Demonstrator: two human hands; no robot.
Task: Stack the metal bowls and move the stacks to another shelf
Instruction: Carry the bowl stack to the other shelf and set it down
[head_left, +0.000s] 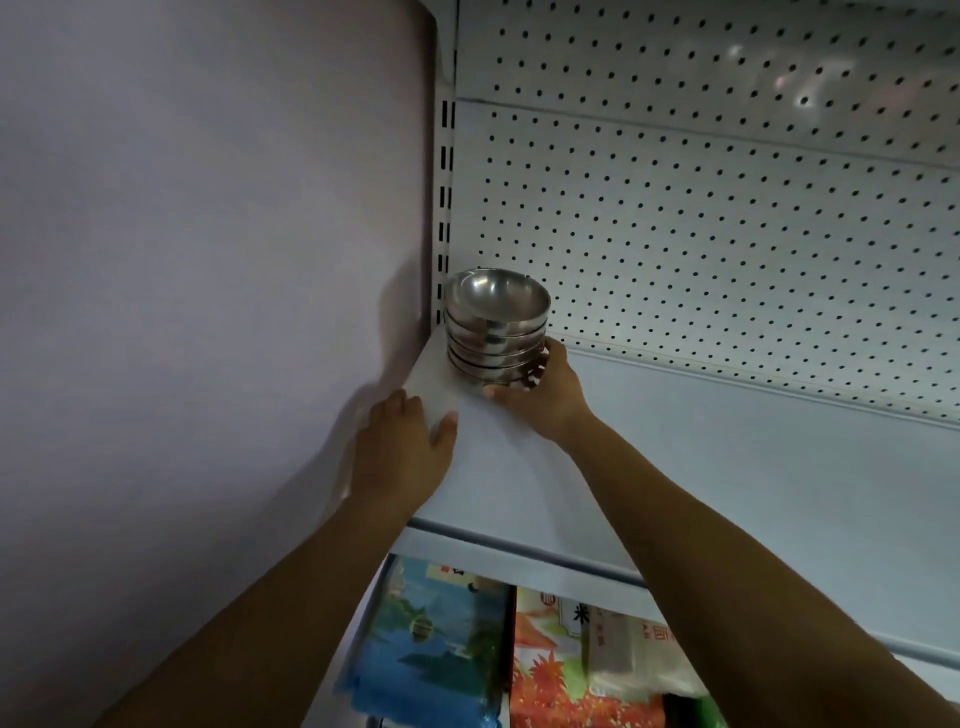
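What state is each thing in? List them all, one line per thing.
stack of metal bowls: nested, upright, on the shelf by its left rear corner.
right hand: grips the stack's base from the right.
left hand: fingers straight, rests on the shelf's left edge, holds nothing.
shelf: level, bears the stack.
packages: side by side on the level below.

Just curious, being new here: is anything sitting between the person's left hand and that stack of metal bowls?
Nothing: the head view shows only bare white shelf between the left hand and the stack of metal bowls.
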